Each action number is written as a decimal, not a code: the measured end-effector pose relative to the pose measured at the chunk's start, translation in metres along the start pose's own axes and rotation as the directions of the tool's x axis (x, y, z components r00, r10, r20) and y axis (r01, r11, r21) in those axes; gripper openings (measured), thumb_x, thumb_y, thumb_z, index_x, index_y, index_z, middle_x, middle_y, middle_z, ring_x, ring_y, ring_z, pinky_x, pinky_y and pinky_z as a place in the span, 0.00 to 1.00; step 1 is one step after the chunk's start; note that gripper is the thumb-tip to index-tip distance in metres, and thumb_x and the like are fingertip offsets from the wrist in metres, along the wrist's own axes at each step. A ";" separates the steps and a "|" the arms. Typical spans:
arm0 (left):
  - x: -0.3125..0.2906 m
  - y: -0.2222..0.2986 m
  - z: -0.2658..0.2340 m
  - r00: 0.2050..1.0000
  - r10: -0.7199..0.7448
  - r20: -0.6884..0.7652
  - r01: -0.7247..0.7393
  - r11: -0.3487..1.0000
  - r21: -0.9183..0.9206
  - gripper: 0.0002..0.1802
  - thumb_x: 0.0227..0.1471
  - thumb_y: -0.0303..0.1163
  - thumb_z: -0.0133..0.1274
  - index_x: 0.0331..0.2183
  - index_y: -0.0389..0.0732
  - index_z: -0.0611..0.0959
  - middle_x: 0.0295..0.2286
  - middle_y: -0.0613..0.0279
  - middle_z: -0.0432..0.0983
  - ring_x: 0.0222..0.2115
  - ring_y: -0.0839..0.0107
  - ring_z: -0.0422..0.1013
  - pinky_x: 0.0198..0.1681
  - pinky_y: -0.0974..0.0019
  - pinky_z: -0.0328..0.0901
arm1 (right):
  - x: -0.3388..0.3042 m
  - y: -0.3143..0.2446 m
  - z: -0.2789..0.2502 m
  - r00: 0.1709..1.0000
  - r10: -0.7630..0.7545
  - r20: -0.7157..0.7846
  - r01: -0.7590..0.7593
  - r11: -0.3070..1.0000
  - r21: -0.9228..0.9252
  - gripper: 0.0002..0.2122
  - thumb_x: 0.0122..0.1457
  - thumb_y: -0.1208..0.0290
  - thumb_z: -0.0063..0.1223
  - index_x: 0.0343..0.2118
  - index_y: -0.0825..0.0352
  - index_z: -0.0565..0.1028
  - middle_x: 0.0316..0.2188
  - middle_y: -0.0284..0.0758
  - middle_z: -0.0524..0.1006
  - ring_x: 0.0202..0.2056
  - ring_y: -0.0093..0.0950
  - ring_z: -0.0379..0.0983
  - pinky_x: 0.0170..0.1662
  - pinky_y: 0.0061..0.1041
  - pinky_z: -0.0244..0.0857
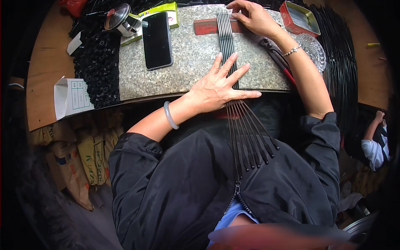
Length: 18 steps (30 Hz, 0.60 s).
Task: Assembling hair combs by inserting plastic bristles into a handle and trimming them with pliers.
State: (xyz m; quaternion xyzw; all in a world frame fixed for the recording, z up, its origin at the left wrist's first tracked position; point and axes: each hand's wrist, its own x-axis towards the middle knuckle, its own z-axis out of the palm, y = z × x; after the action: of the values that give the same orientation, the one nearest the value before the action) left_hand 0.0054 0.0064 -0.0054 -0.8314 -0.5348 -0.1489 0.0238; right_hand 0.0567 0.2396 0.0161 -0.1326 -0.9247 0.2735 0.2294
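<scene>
A row of thin dark rods [226, 39], packed side by side, lies across the grey speckled slab [179, 79]. Their near ends, tipped with small black knobs [258, 160], fan out past the slab's edge over my lap. My left hand [218, 85] rests flat across the rods, fingers spread, pressing them from above. At their far ends is my right hand [256, 18], thumb and index finger bent with a gap between them; nothing shows in it. A red flat bar [205, 27] lies crosswise beneath the rods.
A phone [157, 41] and a metal lidded pot [125, 21] stand left, by a heap of small black parts [100, 62]. To the right are a red tin [298, 18], a glass dish [313, 52], red-handled pliers [280, 62] and long black rods [339, 71]. Another person [375, 141] sits far right.
</scene>
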 end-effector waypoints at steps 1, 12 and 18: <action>0.000 0.000 0.000 1.000 0.000 -0.001 0.000 1.000 0.000 0.35 0.46 0.33 0.45 0.53 0.79 0.58 0.54 0.49 0.54 0.55 0.38 0.49 0.52 0.34 0.48 | 0.000 0.001 0.001 0.998 -0.051 -0.032 0.052 0.998 0.041 0.08 0.54 0.70 0.45 0.35 0.65 0.73 0.28 0.38 0.75 0.31 0.32 0.73 0.35 0.28 0.67; 0.000 -0.001 -0.002 1.000 -0.003 0.003 0.003 1.000 -0.031 0.36 0.45 0.34 0.48 0.53 0.78 0.59 0.54 0.49 0.53 0.54 0.37 0.50 0.53 0.36 0.50 | 0.005 -0.006 0.001 0.996 0.018 0.088 -0.018 1.000 0.009 0.09 0.56 0.68 0.45 0.38 0.64 0.70 0.27 0.37 0.71 0.30 0.30 0.70 0.36 0.27 0.64; 0.001 0.000 -0.001 1.000 -0.002 0.002 0.002 1.000 -0.017 0.36 0.45 0.33 0.48 0.53 0.78 0.59 0.54 0.47 0.53 0.54 0.37 0.50 0.53 0.36 0.50 | 0.006 -0.017 0.000 0.996 -0.039 -0.083 0.035 0.999 -0.042 0.10 0.55 0.67 0.45 0.37 0.65 0.69 0.32 0.40 0.69 0.35 0.35 0.69 0.39 0.32 0.64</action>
State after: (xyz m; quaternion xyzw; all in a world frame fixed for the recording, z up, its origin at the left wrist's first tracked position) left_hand 0.0053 0.0072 -0.0037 -0.8313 -0.5343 -0.1526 0.0161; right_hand 0.0499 0.2281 0.0277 -0.1314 -0.9218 0.2447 0.2703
